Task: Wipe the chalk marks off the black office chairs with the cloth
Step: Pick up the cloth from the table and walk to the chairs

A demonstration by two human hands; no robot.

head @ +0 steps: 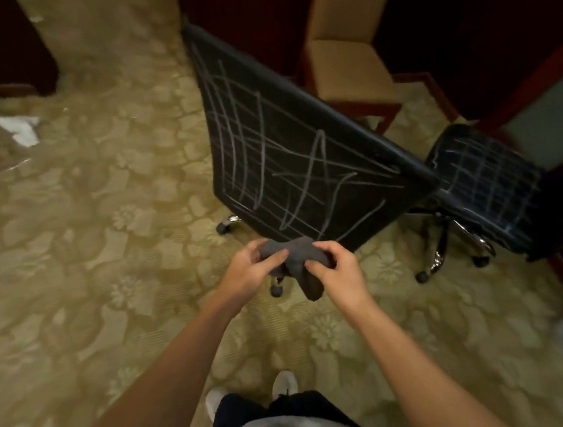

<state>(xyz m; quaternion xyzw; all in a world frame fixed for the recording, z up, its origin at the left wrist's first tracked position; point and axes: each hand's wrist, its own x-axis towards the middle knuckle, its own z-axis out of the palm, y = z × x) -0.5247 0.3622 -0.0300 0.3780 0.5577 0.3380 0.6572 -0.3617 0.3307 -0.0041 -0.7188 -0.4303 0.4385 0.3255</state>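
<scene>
Here, head view | left hand (249,268) and right hand (335,266) both pinch the bunched grey cloth (293,258) held between them | just below the near black chair back (297,156), scrawled with chalk marks (319,171) | second marked chair (490,186) to its right on the patterned carpet (103,230)

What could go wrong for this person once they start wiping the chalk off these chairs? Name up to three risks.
1. The chalked chair stands on castors, so it may roll away under pressure; both hands, left hand and right hand, hold the bunched cloth.
2. A bunched cloth may smear chalk rather than lift it.
3. The second chair is also marked and could be overlooked.
</scene>
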